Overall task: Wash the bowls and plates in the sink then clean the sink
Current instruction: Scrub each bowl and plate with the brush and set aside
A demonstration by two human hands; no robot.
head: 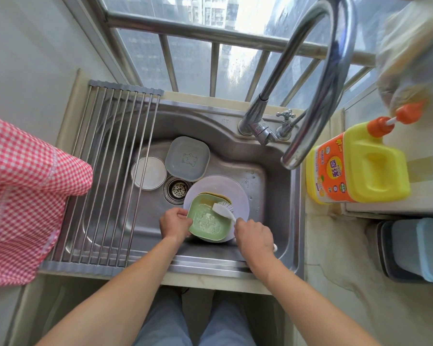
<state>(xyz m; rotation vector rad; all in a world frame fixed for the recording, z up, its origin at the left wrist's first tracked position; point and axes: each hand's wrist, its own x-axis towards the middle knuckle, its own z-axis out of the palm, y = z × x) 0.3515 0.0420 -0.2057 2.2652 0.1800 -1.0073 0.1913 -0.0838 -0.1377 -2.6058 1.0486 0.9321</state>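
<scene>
Scrubbing under way down in the sink (105,221)! The left hand (175,224) grips the near-left rim of the green bowl (208,224), fingers (183,214) curled over the edge and tilting it toward the person, likely so the suds inside stay reachable and the bowl cannot skid on the dishes beneath it. The right hand (254,236) is clenched round the handle of the white brush (223,209), whose head lies inside the bowl, just beyond the right knuckles, bristles toward the far rim. That looks like a steadying grip against a working grip: one hand anchors, the other scours.

Under the green bowl sits a yellow bowl (214,195), only a sliver of rim showing beyond the brush, and both rest on a pale round plate (235,193). Beyond the left fingers lies the drain (178,189), and farther off a small white plate (148,173) and a grey square dish (187,158) wait their turn, so plenty of washing remains, I'd judge.

Above the right hand arches the tap (318,78); no water can be seen running. Well right of the right fingers stands a yellow detergent bottle (360,163) on the surface (335,245). Left of the left fingers spans a roll-up drying rack (110,176), bare of dishes, partly covered by a red checked cloth (23,196).

Hard to make out: the right fingertips, the handle's full length, and a blurred plastic-wrapped shape at top right.
</scene>
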